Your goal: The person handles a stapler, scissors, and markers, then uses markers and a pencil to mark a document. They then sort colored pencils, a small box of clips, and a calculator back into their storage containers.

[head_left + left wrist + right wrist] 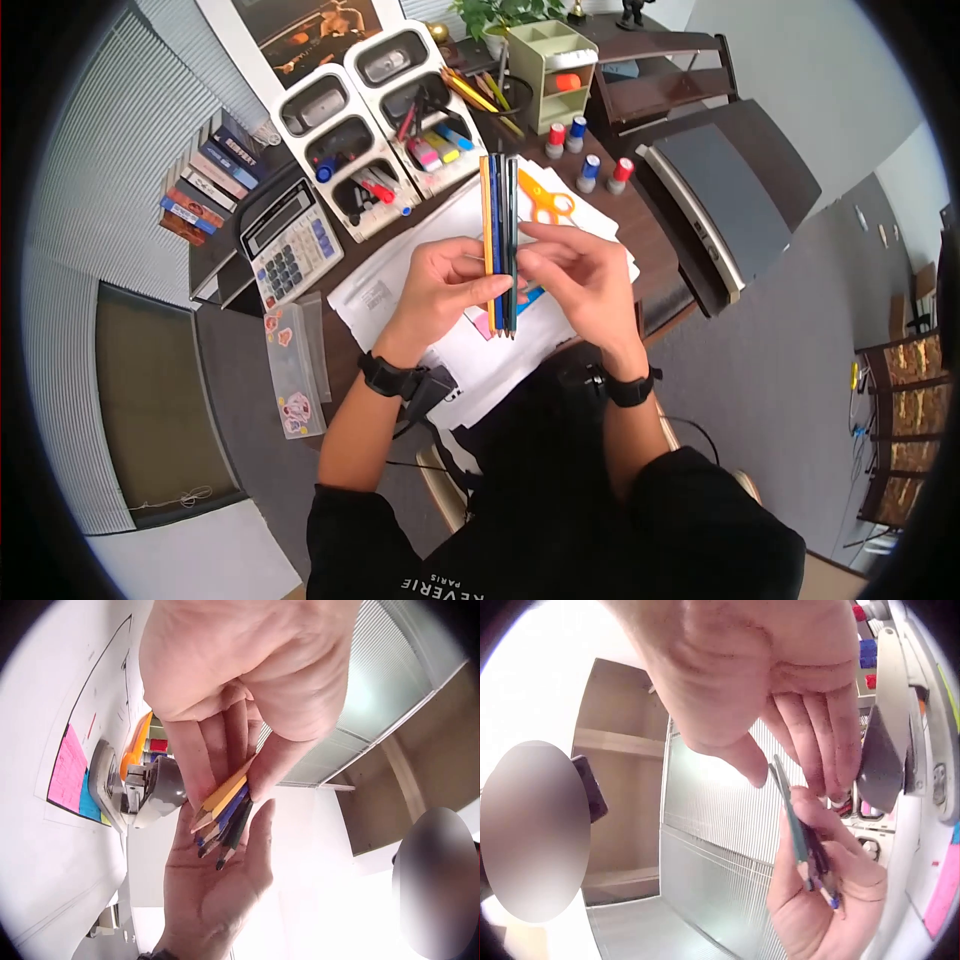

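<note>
My left hand [445, 290] grips a bundle of several pencils [497, 215], pinched between thumb and fingers. The bundle stands upright in the head view, yellow on its left, then blue and black, with a dark green pencil [514, 190] on the right. Sharpened tips [217, 844] show at the near end in the left wrist view. Close beside the green pencil is my right hand [585, 285], its fingers extended and its thumb apart from them in the right wrist view [742, 690]. Below the hands lie white papers [400, 270] on the desk.
Orange scissors [550, 203] and pink sticky notes [484, 325] lie on the papers. A grey stapler [161, 795] is behind the hands. Around them stand a white organizer [335, 100], calculator [290, 245], clear sticker-covered case [290, 370], and several red- and blue-capped bottles [588, 175].
</note>
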`<state>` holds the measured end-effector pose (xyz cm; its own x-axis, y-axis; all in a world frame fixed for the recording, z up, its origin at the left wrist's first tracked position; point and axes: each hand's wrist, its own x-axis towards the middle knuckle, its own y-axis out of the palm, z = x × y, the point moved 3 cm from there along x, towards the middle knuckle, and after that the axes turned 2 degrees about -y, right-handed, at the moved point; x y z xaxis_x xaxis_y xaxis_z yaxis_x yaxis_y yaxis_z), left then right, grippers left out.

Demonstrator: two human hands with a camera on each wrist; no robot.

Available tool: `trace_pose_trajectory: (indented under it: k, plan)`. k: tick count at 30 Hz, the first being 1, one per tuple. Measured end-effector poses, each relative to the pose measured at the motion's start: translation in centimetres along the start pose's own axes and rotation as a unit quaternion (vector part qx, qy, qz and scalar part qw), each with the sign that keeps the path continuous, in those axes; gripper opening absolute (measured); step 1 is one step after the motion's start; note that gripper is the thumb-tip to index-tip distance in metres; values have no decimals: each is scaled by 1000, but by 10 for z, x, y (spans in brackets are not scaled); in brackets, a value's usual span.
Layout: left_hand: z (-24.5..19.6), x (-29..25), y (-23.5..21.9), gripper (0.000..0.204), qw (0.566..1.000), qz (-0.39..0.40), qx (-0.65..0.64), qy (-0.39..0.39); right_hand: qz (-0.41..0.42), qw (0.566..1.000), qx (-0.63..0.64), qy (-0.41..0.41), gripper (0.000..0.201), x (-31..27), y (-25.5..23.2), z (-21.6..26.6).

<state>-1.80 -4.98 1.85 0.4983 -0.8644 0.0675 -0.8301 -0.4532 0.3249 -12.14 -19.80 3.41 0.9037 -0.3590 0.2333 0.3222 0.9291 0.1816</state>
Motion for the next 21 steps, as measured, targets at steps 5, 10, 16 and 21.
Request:
trace_pose_trajectory:
  k: [5,10,16,21]
  plan:
    - [-1,-2,2,22,999,9,23,-24,35,997,48,41,29,-4,6,-4]
    - [-4,-3,11,22,996,17,80,-18,16,998,50,22,26,-16,5,-6]
    - [-6,-4,9,26,997,29,66,-32,9,999,47,18,27,-17,5,-7]
    - [-8,-4,9,24,997,33,69,-24,12,999,42,14,27,-16,6,-5]
